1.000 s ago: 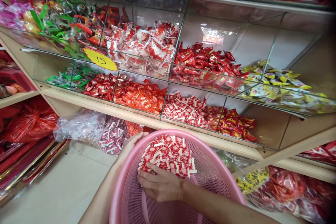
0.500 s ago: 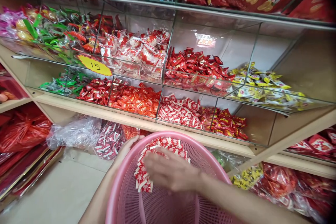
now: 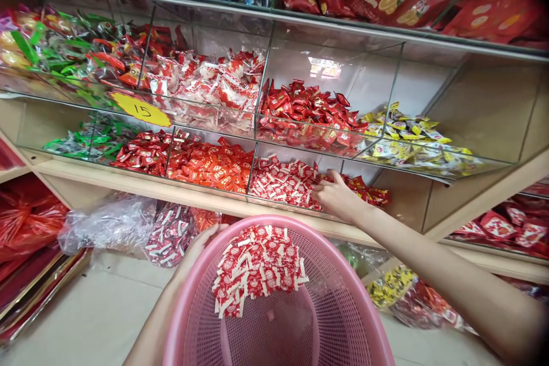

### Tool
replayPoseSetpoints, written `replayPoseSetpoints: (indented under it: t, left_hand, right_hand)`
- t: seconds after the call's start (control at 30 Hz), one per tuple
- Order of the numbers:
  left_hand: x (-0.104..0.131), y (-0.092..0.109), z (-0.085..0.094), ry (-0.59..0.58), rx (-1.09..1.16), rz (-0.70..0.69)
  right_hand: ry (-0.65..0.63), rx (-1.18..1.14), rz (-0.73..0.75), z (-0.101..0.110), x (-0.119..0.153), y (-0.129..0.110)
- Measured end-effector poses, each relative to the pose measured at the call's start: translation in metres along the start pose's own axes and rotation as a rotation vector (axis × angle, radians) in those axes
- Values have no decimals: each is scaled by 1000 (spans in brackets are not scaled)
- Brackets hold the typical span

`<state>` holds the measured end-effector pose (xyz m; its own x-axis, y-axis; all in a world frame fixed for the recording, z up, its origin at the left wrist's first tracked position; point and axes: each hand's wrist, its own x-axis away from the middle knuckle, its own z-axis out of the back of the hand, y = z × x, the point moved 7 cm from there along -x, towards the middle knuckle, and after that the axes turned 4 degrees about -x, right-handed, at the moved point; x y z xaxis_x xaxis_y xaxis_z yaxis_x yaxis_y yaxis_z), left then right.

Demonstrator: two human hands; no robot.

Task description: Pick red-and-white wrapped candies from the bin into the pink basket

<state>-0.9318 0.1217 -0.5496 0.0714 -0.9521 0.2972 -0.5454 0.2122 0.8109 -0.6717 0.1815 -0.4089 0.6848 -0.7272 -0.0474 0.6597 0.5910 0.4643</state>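
A pink mesh basket (image 3: 349, 291) is held at its left rim by my left hand (image 3: 205, 242), its fingers partly hidden behind the rim. Inside lies a pile of red-and-white wrapped candies (image 3: 261, 269), with one small loose piece lower down. My right hand (image 3: 338, 195) is over the lower shelf bin, at the right side of similar red-and-white candies (image 3: 283, 182). Its fingers are bent toward them; whether they grip any candy is hidden.
Glass dividers and a wooden shelf edge (image 3: 141, 187) run behind the basket. Upper bins hold red candies (image 3: 309, 114) and yellow candies (image 3: 412, 131). A yellow price tag (image 3: 140, 108) hangs at left. Bagged candies (image 3: 171, 234) lie below.
My right hand has moved from over the basket's candies up and right to the shelf bin. The basket's pile is now uncovered. The view has shifted slightly right.
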Motion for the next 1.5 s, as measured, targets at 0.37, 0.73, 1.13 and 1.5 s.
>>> replayPoseSetpoints:
  t: [0.37, 0.73, 1.13, 1.5]
  left_hand:
    - [-2, 1, -2, -22, -115, 68]
    - [-3, 5, -1, -10, -158, 30]
    - [0, 7, 0, 9, -173, 6]
    - [-3, 4, 3, -18, -170, 27]
  right_hand:
    - [-130, 7, -243, 2, -18, 6]
    - [-321, -40, -303, -14, -29, 12]
    - [-364, -93, -310, -11, -33, 16]
    - [-636, -417, -280, -8, -39, 7]
